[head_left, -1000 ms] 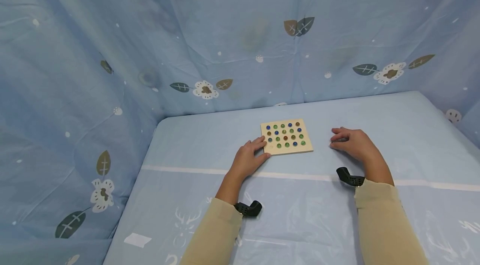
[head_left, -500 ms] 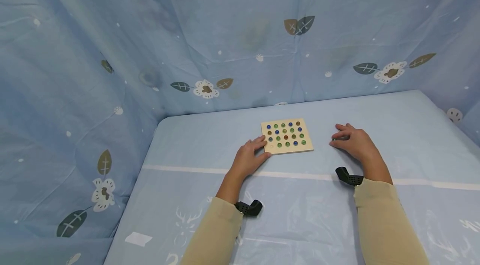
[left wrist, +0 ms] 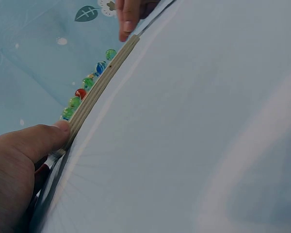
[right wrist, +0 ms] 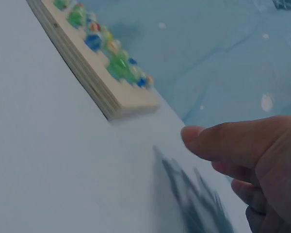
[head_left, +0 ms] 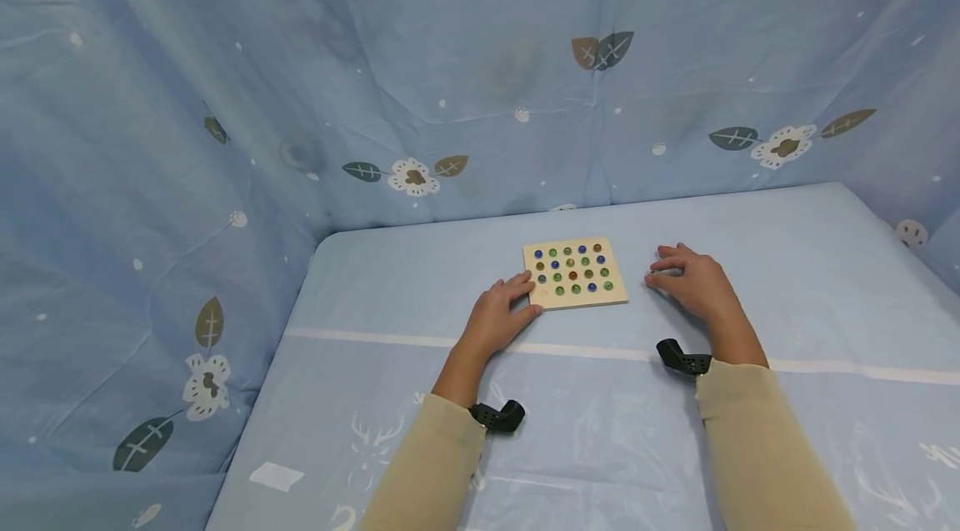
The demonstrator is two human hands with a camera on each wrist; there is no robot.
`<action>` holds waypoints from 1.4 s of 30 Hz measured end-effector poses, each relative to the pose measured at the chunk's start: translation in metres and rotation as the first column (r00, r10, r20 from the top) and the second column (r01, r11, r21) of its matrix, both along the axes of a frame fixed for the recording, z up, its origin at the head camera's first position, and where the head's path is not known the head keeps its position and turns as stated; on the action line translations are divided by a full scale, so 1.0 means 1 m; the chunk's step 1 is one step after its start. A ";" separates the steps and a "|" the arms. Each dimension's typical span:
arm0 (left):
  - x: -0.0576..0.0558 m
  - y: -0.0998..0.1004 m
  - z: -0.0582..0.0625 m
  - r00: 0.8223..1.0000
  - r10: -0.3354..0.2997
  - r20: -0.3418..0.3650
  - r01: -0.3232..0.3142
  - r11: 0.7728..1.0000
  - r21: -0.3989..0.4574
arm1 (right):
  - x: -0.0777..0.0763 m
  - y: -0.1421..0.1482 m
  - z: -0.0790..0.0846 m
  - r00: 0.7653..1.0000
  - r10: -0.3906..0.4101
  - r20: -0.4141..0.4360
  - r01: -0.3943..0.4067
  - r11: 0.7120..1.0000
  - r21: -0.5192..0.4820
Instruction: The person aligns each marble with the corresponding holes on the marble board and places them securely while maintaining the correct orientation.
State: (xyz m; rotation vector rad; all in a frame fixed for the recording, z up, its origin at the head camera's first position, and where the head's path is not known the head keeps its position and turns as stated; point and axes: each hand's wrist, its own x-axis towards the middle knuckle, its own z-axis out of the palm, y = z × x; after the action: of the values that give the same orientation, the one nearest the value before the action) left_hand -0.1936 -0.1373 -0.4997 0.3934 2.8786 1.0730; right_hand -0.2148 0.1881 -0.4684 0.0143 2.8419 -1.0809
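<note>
A square wooden marble board lies flat on the table, with rows of green, blue and reddish-brown glass marbles in its hollows. One hollow at its near left corner holds no marble. My left hand holds that corner, thumb along the near edge and fingertips over the left edge; the left wrist view shows the thumb against the wood. Right of the board and apart from it, my right hand pinches a small marble between thumb and forefinger. The thumb hides it in the right wrist view.
The table is covered with pale blue cloth, its near part under a printed sheet with a white stripe. Patterned blue curtain hangs behind and at the sides. A piece of white tape is stuck at the near left.
My right hand has lifted slightly with the marble between its fingertips and moved left toward the board. The left hand and the board have stayed in place.
</note>
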 end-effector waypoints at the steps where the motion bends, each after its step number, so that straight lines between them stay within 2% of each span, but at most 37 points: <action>1: 0.000 0.000 0.000 1.000 -0.001 0.002 0.001 1.000 0.000 | -0.001 -0.005 0.001 1.000 -0.002 -0.010 0.002 1.000 0.001; 9: -0.001 -0.002 0.000 1.000 -0.003 0.007 0.003 1.000 -0.013 | -0.002 -0.040 0.009 0.995 0.021 -0.095 -0.024 0.999 -0.037; 22: -0.002 -0.001 0.003 1.000 -0.006 0.010 0.006 1.000 -0.018 | -0.001 -0.094 0.014 0.972 0.169 -0.166 -0.172 0.985 -0.003; 27: -0.003 0.000 0.003 1.000 -0.017 -0.003 0.017 0.999 -0.037 | 0.001 -0.112 0.012 0.948 0.238 -0.210 -0.241 0.970 0.013; 32: -0.003 -0.001 0.004 0.999 -0.035 -0.020 0.033 0.997 -0.063 | 0.004 -0.126 0.007 0.909 0.331 -0.253 -0.320 0.944 0.082; 37: -0.004 -0.002 0.003 0.998 -0.055 -0.044 0.052 0.996 -0.068 | 0.005 -0.137 0.001 0.870 0.397 -0.292 -0.363 0.917 0.165; 42: -0.005 -0.004 0.001 0.997 -0.053 -0.048 0.050 0.997 -0.059 | 0.005 -0.142 -0.003 0.863 0.403 -0.304 -0.363 0.914 0.181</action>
State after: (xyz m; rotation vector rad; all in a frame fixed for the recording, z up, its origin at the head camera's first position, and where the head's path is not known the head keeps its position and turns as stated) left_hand -0.1985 -0.1414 -0.4987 0.4945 2.9174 0.9831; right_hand -0.2097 0.0459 -0.4718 -0.7679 2.9973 -0.8951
